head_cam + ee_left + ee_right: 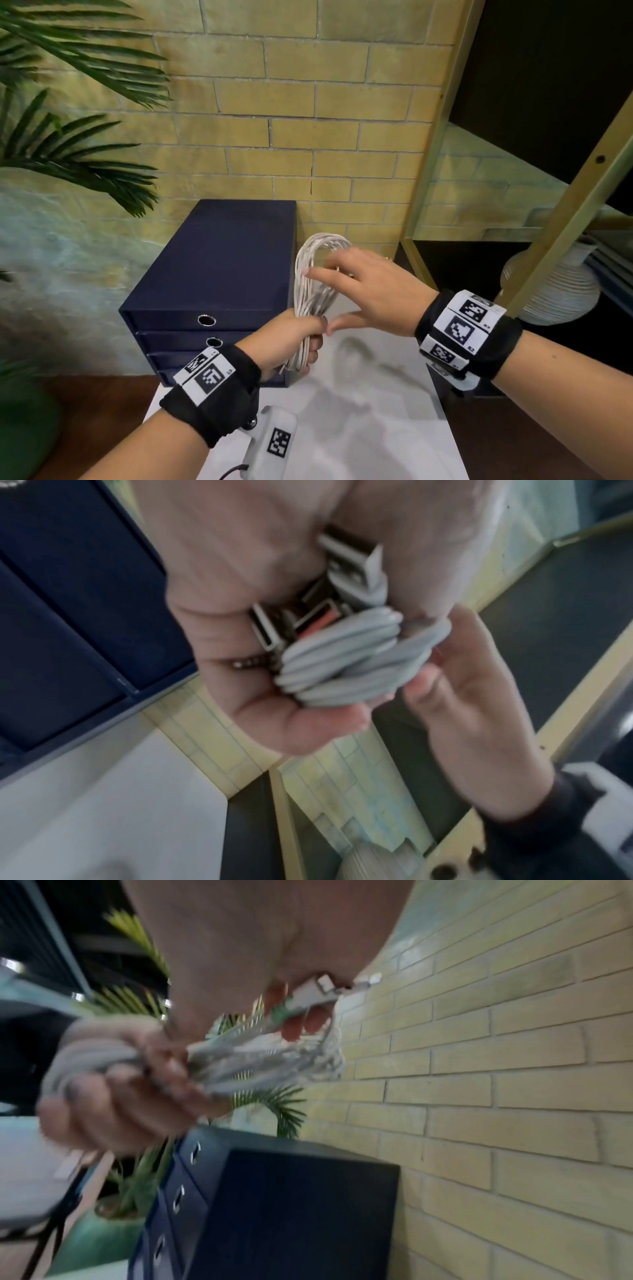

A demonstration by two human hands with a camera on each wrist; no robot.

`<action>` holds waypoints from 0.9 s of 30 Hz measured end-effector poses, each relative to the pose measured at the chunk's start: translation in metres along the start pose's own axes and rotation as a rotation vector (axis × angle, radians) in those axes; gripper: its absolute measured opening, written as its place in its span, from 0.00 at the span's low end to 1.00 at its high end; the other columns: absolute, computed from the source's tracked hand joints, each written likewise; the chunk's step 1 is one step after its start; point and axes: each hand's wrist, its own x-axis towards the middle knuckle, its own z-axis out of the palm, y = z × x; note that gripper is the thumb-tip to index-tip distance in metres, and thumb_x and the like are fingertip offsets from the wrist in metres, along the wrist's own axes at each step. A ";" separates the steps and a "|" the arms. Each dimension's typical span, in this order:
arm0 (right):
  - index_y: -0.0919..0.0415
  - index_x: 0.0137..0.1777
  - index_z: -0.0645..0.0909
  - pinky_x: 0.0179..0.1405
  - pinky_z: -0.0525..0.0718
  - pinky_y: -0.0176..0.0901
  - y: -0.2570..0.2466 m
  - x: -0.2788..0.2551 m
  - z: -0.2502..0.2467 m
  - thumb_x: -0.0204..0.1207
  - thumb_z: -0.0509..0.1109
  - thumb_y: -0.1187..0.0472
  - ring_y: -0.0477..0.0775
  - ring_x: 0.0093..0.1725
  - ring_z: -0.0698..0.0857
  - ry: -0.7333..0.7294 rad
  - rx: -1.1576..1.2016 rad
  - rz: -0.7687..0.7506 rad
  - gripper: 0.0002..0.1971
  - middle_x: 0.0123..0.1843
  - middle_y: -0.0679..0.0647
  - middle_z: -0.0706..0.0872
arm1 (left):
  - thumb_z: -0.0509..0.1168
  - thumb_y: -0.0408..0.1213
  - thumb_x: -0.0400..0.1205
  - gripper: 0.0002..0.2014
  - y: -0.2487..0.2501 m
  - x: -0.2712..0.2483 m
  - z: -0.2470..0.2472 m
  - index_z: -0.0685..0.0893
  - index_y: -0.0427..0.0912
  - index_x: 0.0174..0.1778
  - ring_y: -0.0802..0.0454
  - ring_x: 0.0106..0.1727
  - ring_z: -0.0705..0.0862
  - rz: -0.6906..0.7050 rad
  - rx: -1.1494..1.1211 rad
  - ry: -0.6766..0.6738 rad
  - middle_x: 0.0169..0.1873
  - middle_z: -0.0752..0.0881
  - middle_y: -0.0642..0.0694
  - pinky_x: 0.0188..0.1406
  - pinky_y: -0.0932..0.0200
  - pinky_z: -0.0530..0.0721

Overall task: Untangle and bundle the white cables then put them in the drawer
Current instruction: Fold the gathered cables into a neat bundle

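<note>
A bundle of white cables (313,284) stands looped upright beside the dark blue drawer unit (219,270). My left hand (291,337) grips the bundle's lower end in a fist. In the left wrist view the looped cables (342,664) and several USB plugs (356,569) sit in that palm. My right hand (370,291) reaches over the upper loop, thumb near the left fist. In the right wrist view its fingers pinch a white cable plug (308,996) above the cables (260,1058). The drawers visible in the head view are closed, with ring pulls (206,320).
The drawer unit stands on a white table (359,411) against a yellow brick wall (308,102). Palm leaves (68,154) and a green pot (20,428) are on the left. A wooden-framed shelf (565,205) with a ribbed white vase (555,287) is on the right.
</note>
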 end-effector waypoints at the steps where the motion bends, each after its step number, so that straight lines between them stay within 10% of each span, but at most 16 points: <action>1: 0.55 0.75 0.66 0.56 0.76 0.47 0.003 -0.006 0.005 0.68 0.69 0.34 0.55 0.57 0.75 0.043 -0.066 -0.008 0.40 0.60 0.55 0.74 | 0.64 0.36 0.74 0.06 0.001 0.000 0.000 0.73 0.42 0.35 0.52 0.21 0.71 -0.006 -0.044 0.003 0.21 0.72 0.48 0.24 0.59 0.70; 9: 0.46 0.80 0.57 0.78 0.57 0.64 0.008 -0.010 0.018 0.69 0.70 0.45 0.61 0.81 0.57 0.091 -0.356 -0.076 0.40 0.81 0.53 0.57 | 0.60 0.35 0.75 0.05 0.014 -0.006 0.016 0.74 0.43 0.33 0.54 0.19 0.70 -0.071 -0.217 -0.162 0.20 0.69 0.48 0.20 0.61 0.73; 14: 0.47 0.76 0.67 0.78 0.60 0.65 0.019 -0.002 0.004 0.81 0.60 0.61 0.60 0.81 0.65 0.161 -0.423 -0.221 0.24 0.77 0.48 0.75 | 0.56 0.33 0.71 0.02 0.019 -0.011 0.026 0.73 0.44 0.34 0.55 0.19 0.71 -0.097 -0.092 -0.325 0.20 0.71 0.49 0.21 0.62 0.75; 19: 0.55 0.54 0.81 0.66 0.78 0.61 0.026 0.006 -0.006 0.80 0.58 0.64 0.58 0.58 0.86 0.071 -0.345 -0.278 0.11 0.48 0.51 0.88 | 0.56 0.33 0.66 0.02 0.027 -0.015 0.023 0.71 0.44 0.33 0.55 0.19 0.71 -0.080 -0.010 -0.351 0.20 0.71 0.49 0.21 0.63 0.75; 27: 0.53 0.60 0.73 0.44 0.83 0.52 0.035 -0.002 -0.008 0.70 0.66 0.53 0.58 0.52 0.78 -0.265 -0.099 -0.142 0.18 0.53 0.52 0.82 | 0.57 0.33 0.64 0.06 0.022 -0.016 0.015 0.72 0.41 0.36 0.53 0.20 0.71 -0.091 0.115 -0.321 0.20 0.72 0.47 0.21 0.62 0.74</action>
